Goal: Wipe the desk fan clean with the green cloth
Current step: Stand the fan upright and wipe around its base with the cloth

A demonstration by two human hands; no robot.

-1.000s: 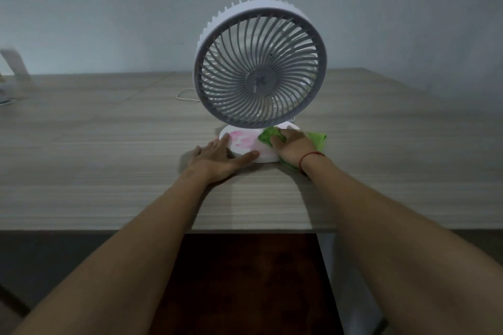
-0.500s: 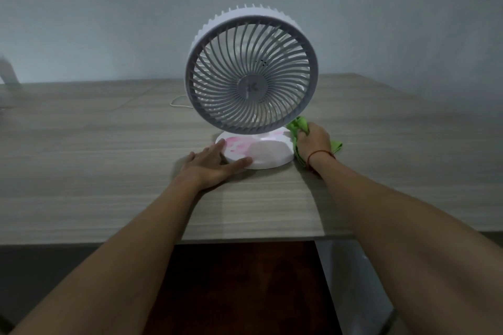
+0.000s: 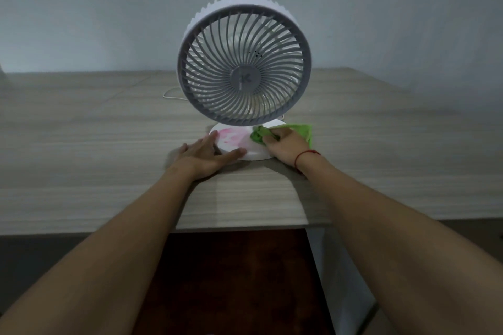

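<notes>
A white desk fan (image 3: 244, 65) with a grey round grille stands upright on a wooden desk (image 3: 81, 158). Its round white base (image 3: 234, 141) carries a pink smear on the left half. My right hand (image 3: 285, 145), a red string on its wrist, presses the bunched green cloth (image 3: 258, 136) onto the right part of the base; more cloth trails out to the right of the hand. My left hand (image 3: 204, 156) lies flat with fingers spread against the front left rim of the base, thumb along its front edge.
A thin white cable (image 3: 170, 93) runs behind the fan on the desk. The desk's front edge (image 3: 217, 227) crosses below my forearms, with dark floor beneath. A plain wall rises behind the desk.
My right hand has slid the green cloth from beside the base's right side back onto the top of the base. The left hand has stayed against the base.
</notes>
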